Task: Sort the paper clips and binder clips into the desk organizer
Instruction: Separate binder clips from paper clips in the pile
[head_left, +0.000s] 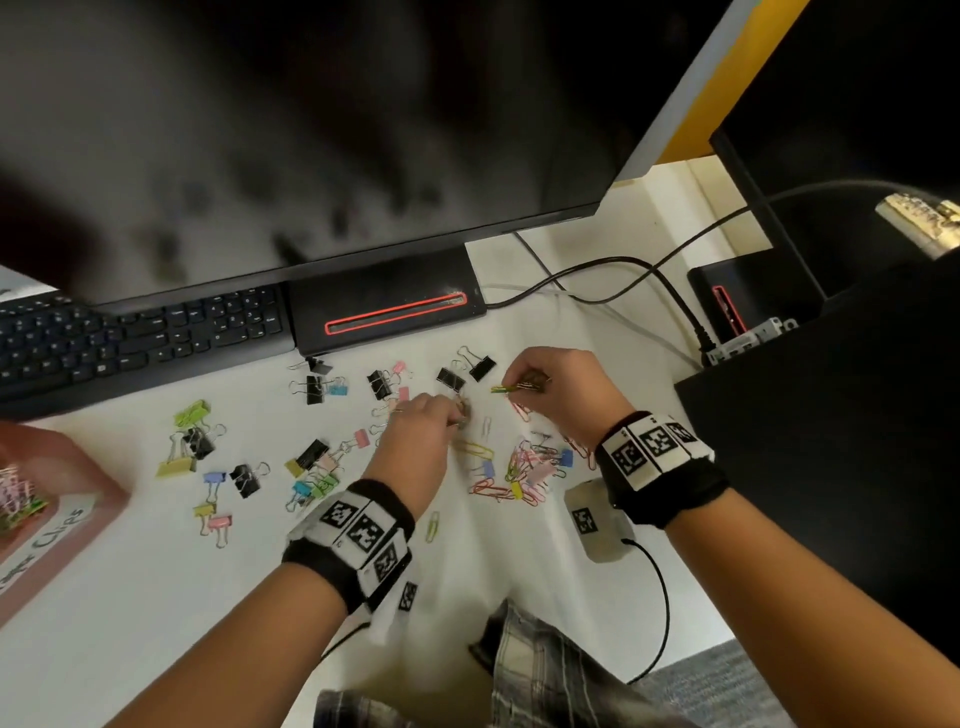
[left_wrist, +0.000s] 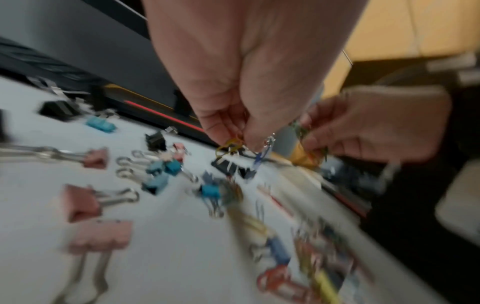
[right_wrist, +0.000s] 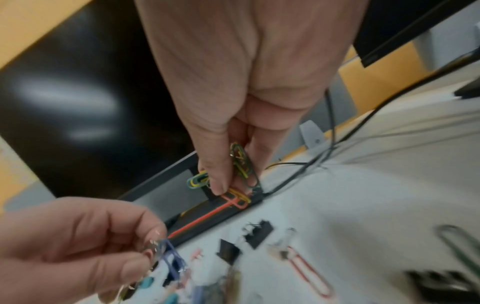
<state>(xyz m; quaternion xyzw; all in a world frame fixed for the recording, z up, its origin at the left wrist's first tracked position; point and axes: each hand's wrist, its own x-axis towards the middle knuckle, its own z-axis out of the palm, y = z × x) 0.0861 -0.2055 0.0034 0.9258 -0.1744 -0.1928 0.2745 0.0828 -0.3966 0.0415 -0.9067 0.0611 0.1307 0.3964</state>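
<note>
Right hand (right_wrist: 249, 102) is pinching a paper-clip bundle (right_wrist: 240, 162) | left hand (left_wrist: 241, 86) is pinching blurred clips (left_wrist: 233, 144) | organizer (head_left: 47, 499) is being cropped at the bench (head_left: 156, 597) edge

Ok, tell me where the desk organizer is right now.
In the head view, the reddish desk organizer sits at the desk's far left edge, below the keyboard, left of the scattered binder clips, away from both hands.

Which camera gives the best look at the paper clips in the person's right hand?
The right wrist view: the bunch of paper clips sits sharp and close between the right hand's fingers. The head view shows them small and from above; the left wrist view shows only a blur.
</note>
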